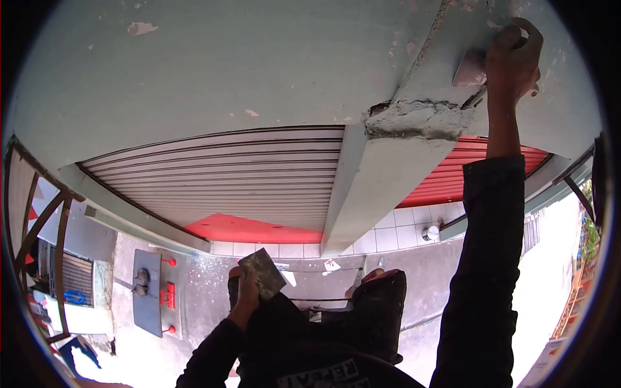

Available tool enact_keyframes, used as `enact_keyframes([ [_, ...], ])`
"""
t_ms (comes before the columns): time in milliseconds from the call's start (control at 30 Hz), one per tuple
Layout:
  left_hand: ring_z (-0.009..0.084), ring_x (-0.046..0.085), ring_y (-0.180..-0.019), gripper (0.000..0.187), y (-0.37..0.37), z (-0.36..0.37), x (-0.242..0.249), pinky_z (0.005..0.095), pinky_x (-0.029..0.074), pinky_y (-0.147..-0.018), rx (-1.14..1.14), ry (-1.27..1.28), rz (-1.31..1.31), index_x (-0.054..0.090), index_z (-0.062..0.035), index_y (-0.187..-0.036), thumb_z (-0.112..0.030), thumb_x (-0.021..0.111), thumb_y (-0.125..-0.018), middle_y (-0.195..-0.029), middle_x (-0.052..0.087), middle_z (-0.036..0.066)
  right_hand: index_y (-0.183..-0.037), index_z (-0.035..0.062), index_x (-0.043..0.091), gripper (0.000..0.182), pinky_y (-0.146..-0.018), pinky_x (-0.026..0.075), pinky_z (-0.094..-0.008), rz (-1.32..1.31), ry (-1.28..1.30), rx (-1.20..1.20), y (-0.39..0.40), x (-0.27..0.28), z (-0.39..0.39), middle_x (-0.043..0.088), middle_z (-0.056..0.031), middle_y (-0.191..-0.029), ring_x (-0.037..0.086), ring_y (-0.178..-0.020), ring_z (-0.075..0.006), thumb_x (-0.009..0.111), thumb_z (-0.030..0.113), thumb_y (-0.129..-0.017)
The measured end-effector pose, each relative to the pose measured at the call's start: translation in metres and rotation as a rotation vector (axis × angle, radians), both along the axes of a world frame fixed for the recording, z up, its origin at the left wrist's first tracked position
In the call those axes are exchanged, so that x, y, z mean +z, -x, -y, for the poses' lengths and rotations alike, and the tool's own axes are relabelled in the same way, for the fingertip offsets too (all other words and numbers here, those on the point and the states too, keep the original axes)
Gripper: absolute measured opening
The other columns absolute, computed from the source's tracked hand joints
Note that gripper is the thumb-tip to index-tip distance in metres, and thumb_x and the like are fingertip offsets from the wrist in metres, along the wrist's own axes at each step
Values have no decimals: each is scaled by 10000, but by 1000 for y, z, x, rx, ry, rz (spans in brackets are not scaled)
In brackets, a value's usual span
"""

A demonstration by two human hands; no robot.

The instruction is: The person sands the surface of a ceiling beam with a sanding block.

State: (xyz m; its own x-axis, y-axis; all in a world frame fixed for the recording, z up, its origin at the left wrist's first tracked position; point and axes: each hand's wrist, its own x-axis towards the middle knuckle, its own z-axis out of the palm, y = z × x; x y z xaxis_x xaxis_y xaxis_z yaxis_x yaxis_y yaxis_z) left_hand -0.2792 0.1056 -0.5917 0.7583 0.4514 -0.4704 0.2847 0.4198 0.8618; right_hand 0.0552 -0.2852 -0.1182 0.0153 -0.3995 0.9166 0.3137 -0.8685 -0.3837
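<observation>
High on the pale green wall (246, 64), at the upper right, my right hand (514, 61) is closed around a putty knife (471, 70). Its wide blade lies against the wall, left of my fingers. Below and left of the blade is a rough, broken patch (417, 121) at the top of a pillar. My left hand (247, 291) is down in front of my body, gripping a flat rectangular plate (262, 273) with a smeared grey face. My fingers hide part of its left edge.
Two roller shutters, one grey and red (259, 174) and one red (433, 178), flank the pillar (381, 174). Far below on the ground are a white bucket (431, 233) and a grey table (147, 291) beside red objects. A metal frame (61, 220) stands at left.
</observation>
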Motion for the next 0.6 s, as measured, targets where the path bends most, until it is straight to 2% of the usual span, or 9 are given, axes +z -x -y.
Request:
enact_keyframes([
  [100,167,647,-920,371,-10,-6,-6,330,549,-807,61,147,29,576,-23,-1209,-354,472,-1075,-1040,640,58,-1168,164,667,319,-812,540,-436,-20,0,31,5,0,-2,724,-58,-810,712,-822,-302,532,339,-937],
  [267,184,652,-944,385,-13,-11,-25,336,552,-830,-49,56,-24,543,-15,-1263,-343,466,-1078,-1090,635,82,-1164,164,667,309,-817,541,-437,-22,16,27,4,1,4,725,-67,-815,715,-835,-311,534,325,-935],
  [333,177,650,-941,392,-12,-6,-17,331,550,-827,-54,-26,-69,539,-11,-1273,-343,471,-1077,-1095,636,82,-1163,163,667,310,-817,541,-438,-19,3,21,3,2,0,724,-68,-812,716,-835,-310,534,325,-935],
  [533,173,648,-936,395,-6,-3,-10,324,547,-829,30,14,-3,561,-1,-1266,-338,485,-1074,-1085,646,76,-1167,161,669,314,-811,542,-437,-2,16,30,2,-1,3,723,-65,-809,714,-820,-303,535,329,-937],
  [600,176,654,-932,409,2,-5,3,325,546,-826,-18,-11,-4,555,1,-1282,-343,487,-1073,-1084,653,74,-1169,164,670,315,-811,542,-435,2,24,45,0,0,5,724,-64,-812,713,-818,-300,536,329,-937],
])
